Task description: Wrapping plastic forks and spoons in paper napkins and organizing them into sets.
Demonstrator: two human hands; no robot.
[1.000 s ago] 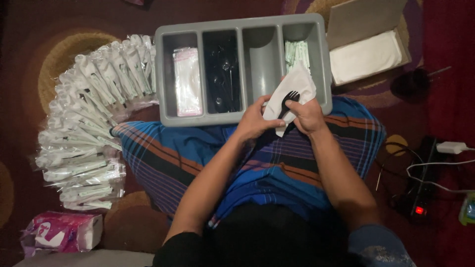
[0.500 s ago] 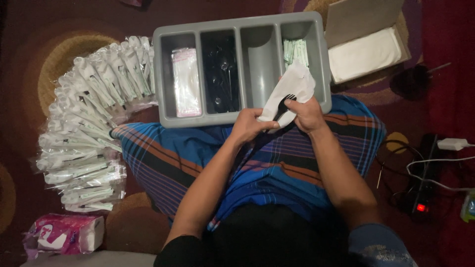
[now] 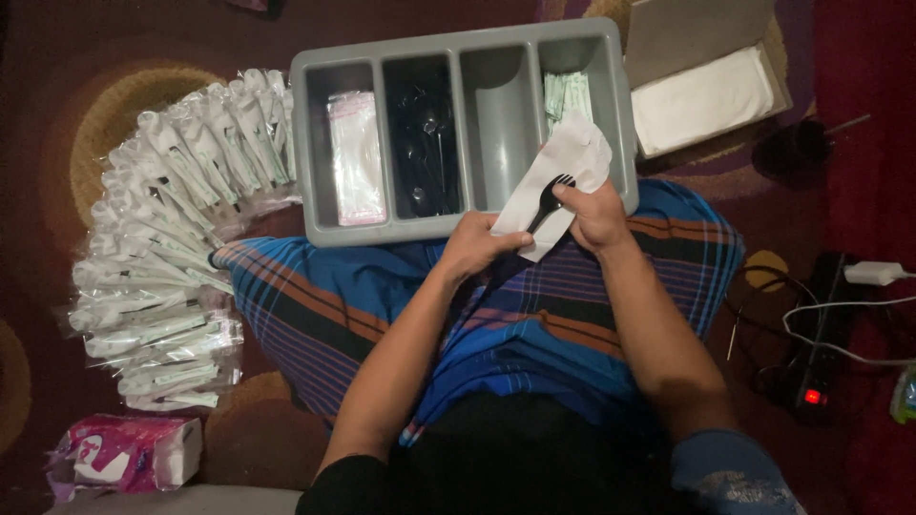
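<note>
Two hands meet over the lap, just below the grey tray's (image 3: pixel 305 143) near edge. Right hand (image 3: pixel 596 215) is closed around a black plastic fork (image 3: pixel 551 200), pinning it against a white napkin (image 3: pixel 563 176); left hand (image 3: pixel 477 248) is curled on the napkin's lower corner, fingers pinching it. Fork and napkin sit together, tines pointing up toward the tray.

Risk, as I judge it: that napkin is thin and soft, so the tines could poke through or tear it if the grip tightens, and the smooth fork could slide out of the loose fold.

Tray is hard moulded plastic with four long slots: clear bags (image 3: pixel 355 157) in the first, glossy black cutlery (image 3: pixel 425 143) in the second, the third bare, pale green sachets (image 3: pixel 565 93) in the fourth. Crinkly clear packs (image 3: pixel 162 238) fan out on the carpet at left. A cardboard box (image 3: pixel 706 76) of white napkins lies at right.
</note>
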